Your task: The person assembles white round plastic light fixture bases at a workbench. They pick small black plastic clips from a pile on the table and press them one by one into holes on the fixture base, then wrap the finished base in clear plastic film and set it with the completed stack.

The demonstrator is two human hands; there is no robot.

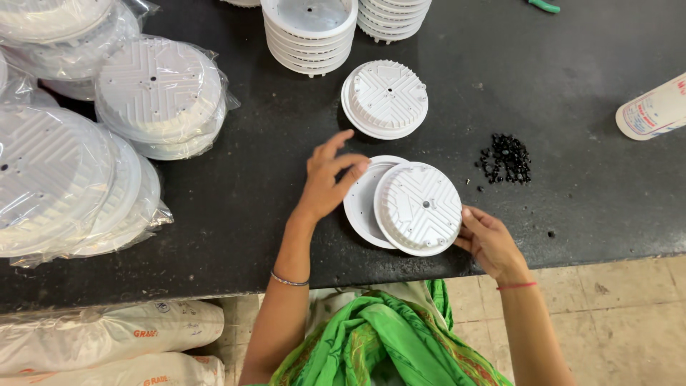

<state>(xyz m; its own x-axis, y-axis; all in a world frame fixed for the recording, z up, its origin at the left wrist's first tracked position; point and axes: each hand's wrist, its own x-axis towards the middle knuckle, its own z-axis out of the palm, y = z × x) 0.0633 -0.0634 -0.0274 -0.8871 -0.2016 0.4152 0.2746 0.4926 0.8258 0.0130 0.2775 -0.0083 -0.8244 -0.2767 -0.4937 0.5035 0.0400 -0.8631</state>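
Two white discs overlap on the tabletop (572, 179): your right hand (491, 243) pinches the ribbed cover (418, 207), your left hand (327, 182), fingers spread, steadies the flat plate (359, 204). Next, seat them squarely.

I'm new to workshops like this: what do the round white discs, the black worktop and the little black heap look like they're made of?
White discs: likely moulded plastic, matte, with crisp raised ribs and chevron patterns. Worktop: seems polished dark stone, faintly speckled and glossy. Little black heap: small shiny pieces, perhaps screws or plastic bits; too small to tell.
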